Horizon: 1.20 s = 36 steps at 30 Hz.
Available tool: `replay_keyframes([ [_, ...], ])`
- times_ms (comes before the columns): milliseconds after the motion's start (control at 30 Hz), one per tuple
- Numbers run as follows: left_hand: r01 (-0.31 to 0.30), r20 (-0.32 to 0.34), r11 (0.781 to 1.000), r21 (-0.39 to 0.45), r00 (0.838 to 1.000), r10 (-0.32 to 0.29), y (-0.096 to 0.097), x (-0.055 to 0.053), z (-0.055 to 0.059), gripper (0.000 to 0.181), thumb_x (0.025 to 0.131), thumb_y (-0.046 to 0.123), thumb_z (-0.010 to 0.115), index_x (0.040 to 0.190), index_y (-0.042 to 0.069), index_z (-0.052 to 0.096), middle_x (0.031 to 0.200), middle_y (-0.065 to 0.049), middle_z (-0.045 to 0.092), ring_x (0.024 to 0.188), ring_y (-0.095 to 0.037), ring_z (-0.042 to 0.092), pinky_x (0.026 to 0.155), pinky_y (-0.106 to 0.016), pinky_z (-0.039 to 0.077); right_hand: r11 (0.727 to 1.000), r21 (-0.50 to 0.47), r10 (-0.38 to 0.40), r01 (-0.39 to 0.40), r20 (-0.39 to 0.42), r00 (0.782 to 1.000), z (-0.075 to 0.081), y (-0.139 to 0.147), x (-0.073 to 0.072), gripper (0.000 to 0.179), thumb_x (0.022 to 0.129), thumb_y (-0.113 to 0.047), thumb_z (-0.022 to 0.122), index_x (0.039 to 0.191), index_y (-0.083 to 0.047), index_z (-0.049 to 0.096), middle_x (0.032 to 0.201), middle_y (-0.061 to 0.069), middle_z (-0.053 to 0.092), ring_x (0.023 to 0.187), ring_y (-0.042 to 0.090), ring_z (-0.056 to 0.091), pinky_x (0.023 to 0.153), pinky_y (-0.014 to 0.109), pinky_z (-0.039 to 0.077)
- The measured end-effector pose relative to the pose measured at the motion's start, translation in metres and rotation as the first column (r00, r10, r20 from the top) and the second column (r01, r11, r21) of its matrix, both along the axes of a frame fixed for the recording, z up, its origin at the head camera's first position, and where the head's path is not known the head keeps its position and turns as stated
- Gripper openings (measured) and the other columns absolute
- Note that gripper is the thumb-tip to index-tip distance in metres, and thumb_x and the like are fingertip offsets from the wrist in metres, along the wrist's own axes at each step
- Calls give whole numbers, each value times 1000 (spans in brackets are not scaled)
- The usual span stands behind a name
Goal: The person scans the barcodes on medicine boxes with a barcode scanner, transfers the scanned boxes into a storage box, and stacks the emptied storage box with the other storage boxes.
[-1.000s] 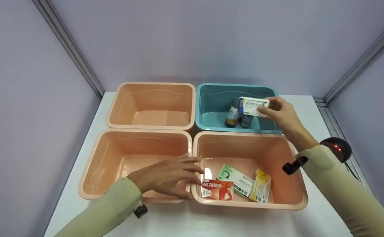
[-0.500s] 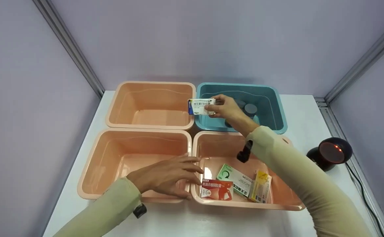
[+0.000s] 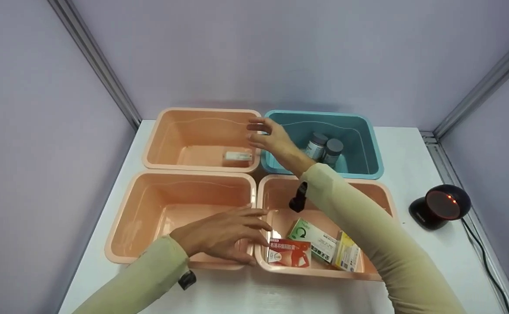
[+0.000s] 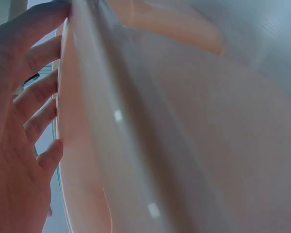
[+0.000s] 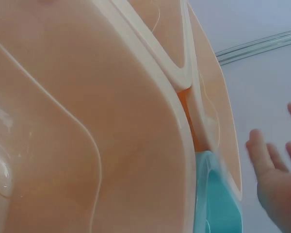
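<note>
Half a second earlier the right hand (image 3: pixel 275 140) had pinched a white box (image 3: pixel 238 156); at this reading its fingers were apart with nothing between them, above the adjoining rims of the rear-left bin (image 3: pixel 202 168) and the blue bin (image 3: pixel 360 148). The box was now inside the rear-left bin, near its right wall; slightly blurred, so whether fully settled could not be told. Judged: release done, this placement effectively finished.

Left hand (image 3: pixel 223 235) unchanged: fingers loosely spread, holding nothing, over the near right corner of the front-left bin (image 3: pixel 193 187); rim contact could not be told.

Two dark-capped bottles (image 3: pixel 333 148) stood in the blue bin. The front-right bin (image 3: pixel 276 187) held a red box (image 3: pixel 289 253), a green-and-white box (image 3: pixel 312 239) and a yellow box (image 3: pixel 346 255).

Surface: white worktop (image 3: pixel 396 152), with a black device (image 3: pixel 444 205) at right, red lights lit, cable (image 3: pixel 481 250) trailing. Room: pale walls (image 3: pixel 254 52), metal corner strips (image 3: pixel 101 65).
</note>
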<state>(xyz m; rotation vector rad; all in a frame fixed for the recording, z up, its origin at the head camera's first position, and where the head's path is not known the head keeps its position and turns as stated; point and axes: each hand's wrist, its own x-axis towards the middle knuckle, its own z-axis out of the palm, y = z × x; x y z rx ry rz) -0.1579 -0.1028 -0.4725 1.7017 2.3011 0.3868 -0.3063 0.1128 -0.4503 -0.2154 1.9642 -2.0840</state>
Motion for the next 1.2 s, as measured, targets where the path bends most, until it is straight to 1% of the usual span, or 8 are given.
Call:
replay_keyframes([
  [367, 14, -34, 999, 31, 999, -13, 0, 0, -1, 46, 98, 55, 75, 134, 26, 76, 158, 2, 62, 161, -33, 42, 136, -62, 29, 978, 52, 207, -204, -75, 975, -17, 58, 31, 40, 106, -15, 71, 141, 1, 61, 132, 21, 68, 121, 35, 72, 104, 45, 66],
  [500, 6, -31, 1000, 18, 999, -5, -2, 1, 0, 47, 98, 56, 75, 135, 27, 75, 160, 4, 61, 162, -30, 39, 137, -60, 27, 955, 80, 292, -287, -54, 955, -24, 79, 47, 39, 106, -14, 71, 136, 8, 62, 120, 14, 76, 110, 27, 78, 102, 44, 67],
  [667, -2, -20, 1000, 5, 1000, 2, -1, 2, 2, 47, 99, 56, 74, 137, 29, 74, 161, 4, 60, 163, -30, 38, 138, -59, 25, 906, 153, 401, -395, -15, 916, -29, 93, 63, 36, 106, -14, 70, 135, 6, 66, 125, 19, 77, 114, 33, 77, 104, 45, 65],
  [767, -7, -10, 1000, -10, 1000, 6, -1, 2, 3, 48, 99, 57, 73, 138, 28, 74, 163, 4, 58, 164, -29, 37, 138, -59, 24, 818, 253, 522, -517, 49, 851, -36, 95, 75, 34, 105, -17, 71, 135, -1, 69, 131, 20, 75, 119, 39, 74, 105, 43, 65],
  [867, -10, -20, 1000, -17, 1000, 10, -1, 2, 4, 49, 99, 57, 73, 138, 28, 74, 162, 4, 59, 164, -29, 37, 138, -59, 24, 677, 413, 631, -609, 100, 769, -48, 95, 84, 37, 103, -22, 72, 137, -7, 70, 131, 14, 75, 118, 34, 73, 103, 38, 64],
  [967, -8, -29, 1000, -14, 1000, 8, 0, 1, 3, 48, 99, 58, 73, 138, 29, 73, 162, 4, 59, 164, -29, 37, 138, -59, 24, 545, 538, 677, -643, 171, 716, -63, 97, 89, 44, 100, -29, 76, 139, -10, 69, 126, 7, 76, 115, 28, 73, 99, 35, 63],
  [1033, -4, -27, 1000, -12, 1000, 3, 1, 1, 2, 48, 99, 58, 73, 138, 30, 74, 162, 4, 59, 164, -30, 37, 138, -58, 24, 474, 581, 680, -662, 237, 694, -72, 99, 93, 47, 99, -32, 77, 141, -12, 68, 125, 3, 76, 114, 25, 72, 97, 35, 64],
  [1200, 1, -25, 1000, -3, 1000, -1, 2, 2, 2, 48, 98, 57, 74, 137, 29, 74, 160, 3, 61, 163, -30, 38, 138, -57, 26, 375, 591, 636, -715, 397, 661, -90, 106, 100, 45, 99, -29, 78, 140, -14, 69, 122, -1, 73, 110, 19, 71, 97, 38, 66],
])
